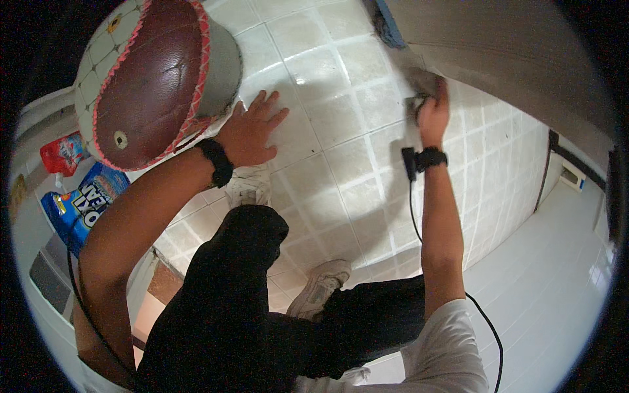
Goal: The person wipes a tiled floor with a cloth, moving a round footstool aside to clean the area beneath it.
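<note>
My left hand (253,130) rests with fingers spread on the pale tiled floor (339,191), beside what looks like a toilet with a padded brown lid cover (152,83) trimmed in red. Nothing is held in it. On the right, my right hand (435,118) is blurred, its fingers curled around a greyish object (415,104) low over the tiles. That object is too smeared to name. Both wrists wear black bands, and a small black device (409,163) with a cable is fixed at the right one.
A blue OxiClean bag (88,209) and a red refill pouch (64,152) stand on a white ledge at left. A large beige surface (501,44) and a blue cloth-like thing (388,24) border the upper right. My shoes (322,287) are on the floor. A black cable (494,334) trails at right.
</note>
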Demonstrator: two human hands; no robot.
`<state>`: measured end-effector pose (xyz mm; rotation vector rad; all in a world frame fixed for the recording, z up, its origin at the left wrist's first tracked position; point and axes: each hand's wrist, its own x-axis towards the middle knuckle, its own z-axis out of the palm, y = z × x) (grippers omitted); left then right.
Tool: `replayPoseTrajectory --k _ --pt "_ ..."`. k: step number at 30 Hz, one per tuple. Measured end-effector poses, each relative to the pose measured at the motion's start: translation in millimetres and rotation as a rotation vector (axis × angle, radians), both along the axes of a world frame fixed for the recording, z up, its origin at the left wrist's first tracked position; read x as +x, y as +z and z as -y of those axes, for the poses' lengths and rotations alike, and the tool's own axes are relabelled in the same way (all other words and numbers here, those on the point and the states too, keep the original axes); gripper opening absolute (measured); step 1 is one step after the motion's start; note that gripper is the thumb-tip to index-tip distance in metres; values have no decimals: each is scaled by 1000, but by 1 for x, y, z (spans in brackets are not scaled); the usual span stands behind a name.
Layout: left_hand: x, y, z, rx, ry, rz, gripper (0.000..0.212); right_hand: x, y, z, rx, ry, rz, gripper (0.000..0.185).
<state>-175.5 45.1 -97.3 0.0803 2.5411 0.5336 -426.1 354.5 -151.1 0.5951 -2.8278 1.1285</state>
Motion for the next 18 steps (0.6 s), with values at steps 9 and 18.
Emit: replayPoseTrajectory --k 9,18 --pt "6 -1 -7 -107 -53 -8 79 75 -16 135 17 347 -246 46" --pt "5 -5 -6 -97 -58 -51 78 115 15 137 -53 644 277 53"
